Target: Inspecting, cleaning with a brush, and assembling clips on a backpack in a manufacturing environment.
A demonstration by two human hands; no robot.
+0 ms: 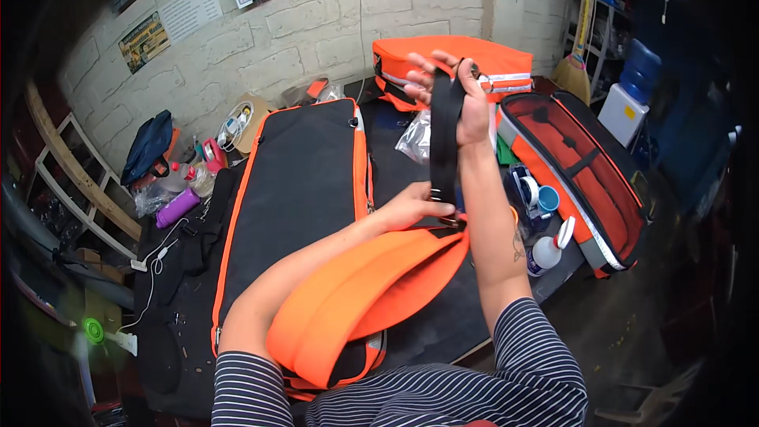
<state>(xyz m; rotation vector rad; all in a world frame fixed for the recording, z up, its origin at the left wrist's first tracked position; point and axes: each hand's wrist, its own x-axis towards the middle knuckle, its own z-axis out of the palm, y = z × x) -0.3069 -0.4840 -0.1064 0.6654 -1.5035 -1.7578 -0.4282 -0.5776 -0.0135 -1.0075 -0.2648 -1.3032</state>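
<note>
My right hand (470, 107) is raised with a black webbing strap (445, 130) held at the thumb, its fingers partly spread behind. A metal clip or ring shows near that thumb. Lower down, my left hand (413, 206) pinches the strap beside a dark slider buckle. Below the buckle, the strap meets a wide orange padded strap (332, 292), which bends in a loop over my left forearm's side toward my body. A long black bag (296, 166) with orange edging and a zip lies flat at the left, under my left forearm.
Behind, an orange bag (466, 59) stands by the wall. At right an orange-and-black bag (573, 166) with mesh leans near a spray bottle (551, 249) and a blue tape roll (547, 198). A purple bottle (177, 209), cables and bags clutter the left.
</note>
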